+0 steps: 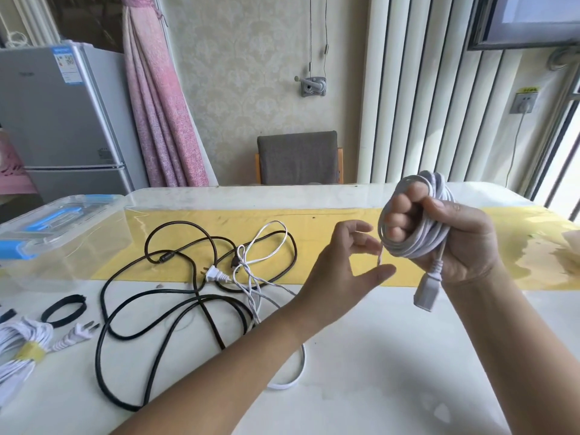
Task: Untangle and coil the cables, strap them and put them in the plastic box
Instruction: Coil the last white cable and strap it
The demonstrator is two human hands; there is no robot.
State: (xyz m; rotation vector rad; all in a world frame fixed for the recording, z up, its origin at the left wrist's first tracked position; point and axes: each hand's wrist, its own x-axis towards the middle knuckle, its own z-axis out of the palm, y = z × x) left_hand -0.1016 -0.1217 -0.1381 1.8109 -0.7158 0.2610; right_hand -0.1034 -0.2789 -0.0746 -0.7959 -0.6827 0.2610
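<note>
- While the plastic box (47, 221) waits at the far left edge of the table (392, 356), it is well apart from the coil you hold, so that trip comes last.
- Near left, a white bundle (31, 332) already wears a yellow strap, and a black strap loop (75, 298) lies just beside it, untouched.
- Centre-left, the black cable (166, 256) and the thin white cable (215, 274) lie crossed over each other on the table. By my reading they are not yet sorted.
- Your left hand (345, 262) hovers just left of the coil with relaxed fingers and the thumb held out below them. It grips nothing.
- The thin tie end (379, 257) is what the coming move turns on. It hangs from the coil's left edge with its long axis roughly vertical, in the gap between your left thumb and fingers. That hand is plainly the nearer one, and a small pinch should catch it.
- The white coiled cable (417, 243) is raised above the right part of the table, its loops standing roughly upright.
- Your right hand (464, 243) is clenched round the coil, fingers through the loops and thumb over the top, so it is occupied.
- The connector (423, 296) dangles below that hand, clear of the tie.
</note>
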